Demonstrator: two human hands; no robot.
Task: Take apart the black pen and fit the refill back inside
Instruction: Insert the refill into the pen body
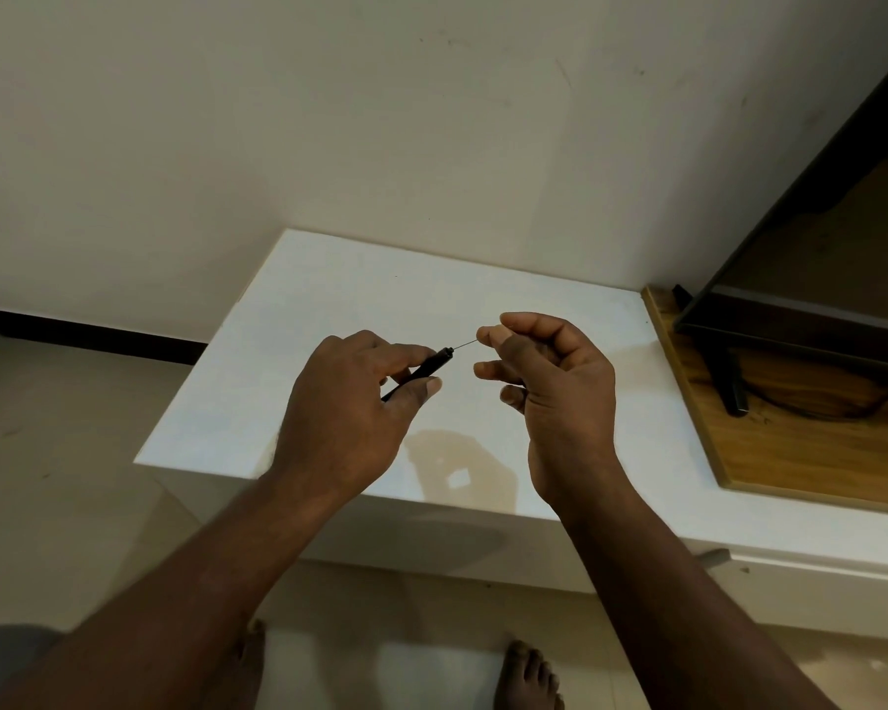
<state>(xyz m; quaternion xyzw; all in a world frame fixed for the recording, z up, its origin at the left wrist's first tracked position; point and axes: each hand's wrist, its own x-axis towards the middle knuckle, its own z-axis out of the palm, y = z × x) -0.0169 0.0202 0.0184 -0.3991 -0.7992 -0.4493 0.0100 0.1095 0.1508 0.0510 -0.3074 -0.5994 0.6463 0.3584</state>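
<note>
My left hand (347,402) grips the black pen barrel (428,368) between thumb and fingers, its open end pointing right and slightly up. A thin refill (465,344) runs from that open end to my right hand (544,371), which pinches its far tip between thumb and forefinger. Only a short stretch of the refill shows between the hands; the rest is inside the barrel or behind my fingers. Both hands hover above the white tabletop (303,320).
A wooden board (800,453) lies at the right on the white surface, with a black screen (811,258) on a stand over it. A pale wall rises behind. The tiled floor and my bare feet (526,678) lie below the front edge.
</note>
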